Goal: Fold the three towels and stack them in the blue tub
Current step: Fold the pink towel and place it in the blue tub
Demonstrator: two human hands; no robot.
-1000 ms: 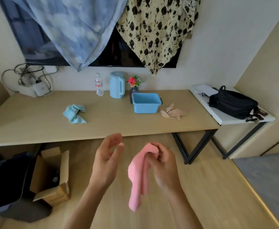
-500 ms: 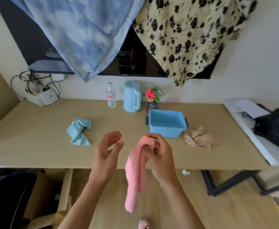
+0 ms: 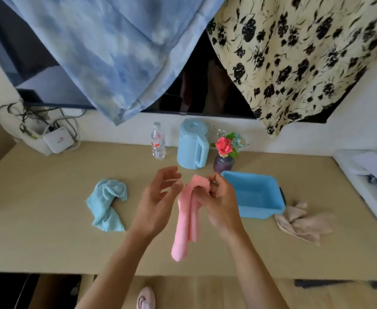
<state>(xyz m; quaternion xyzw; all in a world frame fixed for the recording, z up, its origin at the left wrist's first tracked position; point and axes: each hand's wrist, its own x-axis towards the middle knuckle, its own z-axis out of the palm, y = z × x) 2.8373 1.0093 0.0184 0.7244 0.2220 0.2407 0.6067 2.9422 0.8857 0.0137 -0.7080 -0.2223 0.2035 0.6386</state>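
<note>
A pink towel [image 3: 187,217] hangs in a long bunch above the wooden table [image 3: 38,230], pinched at its top by my right hand [image 3: 221,201]. My left hand [image 3: 158,199] is just left of the towel, fingers spread and holding nothing. The blue tub [image 3: 259,197] sits empty on the table right of my right hand. A light blue towel [image 3: 106,205] lies crumpled on the left. Past the tub's right corner, a beige towel [image 3: 303,221] lies crumpled too.
Along the back wall stand a water bottle [image 3: 158,141], a light blue kettle [image 3: 192,146] and a small vase with a red flower [image 3: 224,157]. A router with cables [image 3: 58,139] is at back left. A white side table [image 3: 366,175] adjoins on the right.
I have stepped up to the table, so it now lies under my hands. My right hand still holds the pink towel; my left hand stays open beside it.
</note>
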